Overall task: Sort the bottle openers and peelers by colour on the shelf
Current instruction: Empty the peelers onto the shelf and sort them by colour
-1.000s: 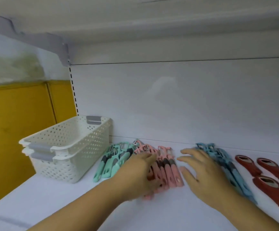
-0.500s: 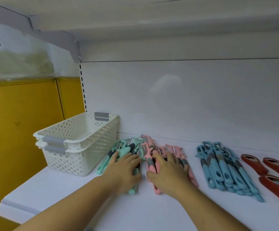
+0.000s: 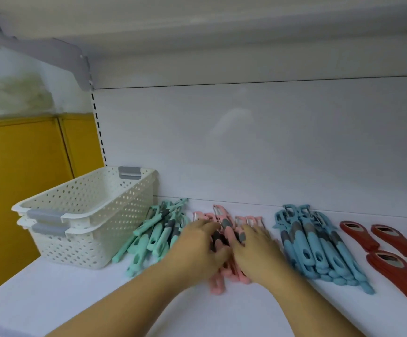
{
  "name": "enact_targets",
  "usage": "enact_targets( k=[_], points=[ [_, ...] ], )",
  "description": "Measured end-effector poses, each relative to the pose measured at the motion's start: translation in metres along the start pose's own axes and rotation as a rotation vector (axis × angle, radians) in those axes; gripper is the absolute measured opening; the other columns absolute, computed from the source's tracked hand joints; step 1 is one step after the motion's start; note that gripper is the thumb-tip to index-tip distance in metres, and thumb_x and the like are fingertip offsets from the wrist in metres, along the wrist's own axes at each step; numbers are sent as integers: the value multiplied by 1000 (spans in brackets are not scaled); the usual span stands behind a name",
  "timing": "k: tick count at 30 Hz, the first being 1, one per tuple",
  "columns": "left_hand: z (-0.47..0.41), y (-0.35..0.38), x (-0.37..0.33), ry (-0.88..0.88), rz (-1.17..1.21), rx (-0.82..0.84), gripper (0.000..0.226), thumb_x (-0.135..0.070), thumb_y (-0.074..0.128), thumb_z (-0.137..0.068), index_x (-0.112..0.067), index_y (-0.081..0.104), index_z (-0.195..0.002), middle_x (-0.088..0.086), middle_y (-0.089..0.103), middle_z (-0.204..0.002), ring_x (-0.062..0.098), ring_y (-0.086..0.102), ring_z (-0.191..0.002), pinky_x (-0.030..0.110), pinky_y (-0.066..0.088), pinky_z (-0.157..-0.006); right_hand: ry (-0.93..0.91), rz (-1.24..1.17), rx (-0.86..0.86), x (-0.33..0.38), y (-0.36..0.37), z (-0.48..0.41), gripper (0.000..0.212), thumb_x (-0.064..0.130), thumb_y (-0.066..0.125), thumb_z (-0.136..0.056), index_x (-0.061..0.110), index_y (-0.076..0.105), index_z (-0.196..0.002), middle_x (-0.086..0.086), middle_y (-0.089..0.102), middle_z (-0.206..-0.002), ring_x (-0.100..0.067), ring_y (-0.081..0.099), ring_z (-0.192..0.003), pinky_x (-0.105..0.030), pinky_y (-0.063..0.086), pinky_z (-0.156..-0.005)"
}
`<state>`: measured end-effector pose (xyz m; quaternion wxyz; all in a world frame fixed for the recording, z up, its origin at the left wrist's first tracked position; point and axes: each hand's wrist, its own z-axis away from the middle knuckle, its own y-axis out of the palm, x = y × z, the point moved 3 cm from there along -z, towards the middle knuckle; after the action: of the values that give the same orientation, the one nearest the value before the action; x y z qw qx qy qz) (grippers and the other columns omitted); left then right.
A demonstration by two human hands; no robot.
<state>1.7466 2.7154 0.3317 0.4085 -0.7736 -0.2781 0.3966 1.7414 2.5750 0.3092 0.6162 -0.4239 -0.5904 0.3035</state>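
The left hand (image 3: 197, 248) and right hand (image 3: 256, 251) lie over the pink peelers (image 3: 217, 284) on the shelf (image 3: 124, 302). Blur hides whether either grips. Mint peelers (image 3: 156, 235) and stacked baskets (image 3: 88, 215) flank left, blue peelers (image 3: 319, 251) and red bottle openers (image 3: 392, 239) right.

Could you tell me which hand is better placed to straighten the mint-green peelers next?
The left hand, probably. It rests on the pink plastic peelers directly beside the mint-green plastic peelers; the right hand lies on the far side, nearer the blue plastic peelers.
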Motion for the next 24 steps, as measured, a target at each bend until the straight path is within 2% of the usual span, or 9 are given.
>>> enact_targets(
  k=[3,7,12,13,15,17,19,21,24],
  points=[
    [-8,38,-4,-153,14,140,51,-43,37,-94,-16,37,-138,5,39,-138,27,32,-131,41,28,-110,-21,9,31,-3,-4,2,43,40,23,-103,18,48,-129,-7,52,-133,-24,45,-124,-36,34,-106],
    [-27,54,-3,-136,-30,216,59,-37,17,-82,-12,51,-124,9,47,-129,32,34,-124,41,30,-103,-7,-6,-55,-7,-5,-3,49,46,22,-101,16,57,-118,-5,56,-127,-23,49,-117,-35,38,-101],
    [-44,44,-7,-146,329,69,10,-15,45,-89,-13,55,-90,6,58,-91,16,55,-63,32,45,-48,31,-94,-142,-15,0,-12,44,45,28,-99,17,60,-112,-3,56,-118,-23,49,-108,-42,49,-89],
    [-48,44,-6,-155,379,48,9,-13,48,-86,-15,58,-87,6,62,-86,17,59,-64,35,50,-54,36,-148,-162,-16,0,-14,42,45,32,-99,17,62,-110,-2,57,-116,-22,50,-107,-43,51,-88],
    [-52,46,-4,-184,465,20,16,-10,53,-83,-25,60,-87,1,64,-93,20,63,-85,31,53,-74,60,-282,-186,-18,1,-17,36,44,40,-97,18,64,-105,0,57,-111,-20,51,-104,-41,51,-87],
    [-52,53,-2,-212,476,37,35,-18,57,-83,-33,57,-114,-3,51,-123,15,52,-117,24,44,-95,86,-446,-203,-19,1,-20,22,38,48,-95,21,63,-100,3,56,-109,-17,53,-102,-37,49,-88],
    [-51,61,-1,-173,449,106,54,-38,53,-75,-37,50,-129,-5,34,-138,15,34,-133,33,32,-111,112,-591,-209,-22,1,-21,10,26,52,-93,25,62,-93,3,58,-109,-14,57,-98,-33,48,-89],
    [-50,62,-2,-132,464,147,51,-49,48,-65,-40,56,-114,-9,38,-128,12,35,-128,34,33,-109,134,-678,-208,-25,1,-23,13,17,53,-87,26,62,-86,1,62,-105,-14,60,-93,-33,50,-85],
    [-50,59,-1,-111,538,110,34,-47,53,-65,-35,62,-95,-14,43,-113,4,43,-114,12,34,-93,172,-747,-210,-25,-1,-23,16,13,50,-83,24,62,-83,1,66,-95,-16,62,-86,-30,51,-76]
  ],
)
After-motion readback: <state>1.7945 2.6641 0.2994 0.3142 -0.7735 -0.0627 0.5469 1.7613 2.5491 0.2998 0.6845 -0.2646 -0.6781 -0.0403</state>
